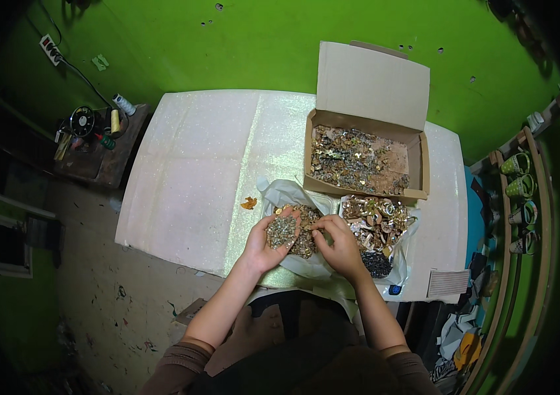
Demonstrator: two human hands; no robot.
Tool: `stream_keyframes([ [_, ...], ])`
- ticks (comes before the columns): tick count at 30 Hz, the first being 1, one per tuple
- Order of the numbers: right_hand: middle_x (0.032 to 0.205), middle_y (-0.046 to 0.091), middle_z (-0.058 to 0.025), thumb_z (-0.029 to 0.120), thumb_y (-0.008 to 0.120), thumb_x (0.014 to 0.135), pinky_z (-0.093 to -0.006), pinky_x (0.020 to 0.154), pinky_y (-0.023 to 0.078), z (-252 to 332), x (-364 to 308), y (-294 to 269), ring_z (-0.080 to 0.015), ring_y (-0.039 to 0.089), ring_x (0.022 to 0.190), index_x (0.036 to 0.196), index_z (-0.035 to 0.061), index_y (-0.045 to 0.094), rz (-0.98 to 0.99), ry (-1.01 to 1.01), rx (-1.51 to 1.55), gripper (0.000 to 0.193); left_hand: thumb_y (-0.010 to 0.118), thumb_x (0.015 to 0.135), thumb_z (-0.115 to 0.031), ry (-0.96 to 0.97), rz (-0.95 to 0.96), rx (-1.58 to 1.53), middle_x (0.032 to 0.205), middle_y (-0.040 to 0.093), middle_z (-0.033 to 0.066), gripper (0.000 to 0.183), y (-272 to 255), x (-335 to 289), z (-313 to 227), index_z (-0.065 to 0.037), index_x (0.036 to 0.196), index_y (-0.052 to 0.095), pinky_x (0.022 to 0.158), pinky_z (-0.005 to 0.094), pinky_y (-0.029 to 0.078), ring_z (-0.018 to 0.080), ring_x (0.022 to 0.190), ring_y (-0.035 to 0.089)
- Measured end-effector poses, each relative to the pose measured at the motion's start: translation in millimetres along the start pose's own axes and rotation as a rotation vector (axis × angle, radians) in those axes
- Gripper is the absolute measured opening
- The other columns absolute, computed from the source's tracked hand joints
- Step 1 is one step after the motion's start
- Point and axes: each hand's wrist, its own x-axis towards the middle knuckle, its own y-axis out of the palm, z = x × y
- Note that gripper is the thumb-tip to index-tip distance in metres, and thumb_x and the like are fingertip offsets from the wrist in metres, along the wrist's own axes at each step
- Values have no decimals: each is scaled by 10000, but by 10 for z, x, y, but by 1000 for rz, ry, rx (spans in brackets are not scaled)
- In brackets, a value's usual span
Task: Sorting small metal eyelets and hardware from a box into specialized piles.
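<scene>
My left hand is cupped palm up and carries a heap of small silvery-grey pieces. It rests over a container lined with crumpled white plastic, which holds many small gold and brown metallic pieces. Over the right side of the same container is my right hand, thumb and fingers brought together at the pieces, close to the left fingertips. Whatever it pinches is too small to make out. Beside it, a second plastic-lined container holds shiny gold and brown pieces and a cluster of black ones.
Behind the containers stands an open cardboard box, its lid raised, with many small metallic pieces inside. A small orange-brown scrap lies on the pale glittery table. At the right edge lies a lined card; a wooden rack holds shoes.
</scene>
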Motion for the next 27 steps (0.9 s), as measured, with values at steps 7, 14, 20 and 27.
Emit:
stream_keyframes([
  [7, 901, 534, -117, 72, 542, 794, -318, 789, 416, -53, -13, 23, -260, 531, 879, 874, 3, 580, -12, -10, 70, 113, 276, 914, -178, -23, 63, 22, 1222, 477, 155, 397, 26, -9, -9, -18, 1260, 385, 919, 380, 415, 255, 1103, 478],
  [14, 896, 539, -117, 62, 538, 796, -310, 788, 413, -40, -17, 19, -256, 531, 880, 877, -2, 578, -12, -9, 132, 111, 277, 920, -194, -36, 69, 32, 1209, 488, 149, 384, 135, -80, 14, -8, 1223, 421, 911, 357, 416, 252, 1089, 486],
  [20, 886, 545, -118, 61, 536, 795, -306, 786, 411, -42, -25, 29, -254, 535, 869, 875, -3, 579, -20, -10, 128, 111, 285, 913, -159, 5, -34, 119, 1184, 503, 151, 367, 31, -13, -8, 1, 1211, 430, 879, 361, 444, 244, 1064, 503],
  [27, 882, 550, -120, 65, 536, 799, -302, 774, 417, -104, -55, 56, -250, 542, 855, 877, -9, 578, -15, -6, 125, 115, 274, 927, -177, -15, -76, 174, 1154, 507, 169, 372, 16, -5, 26, 9, 1202, 442, 853, 356, 458, 249, 1027, 515],
])
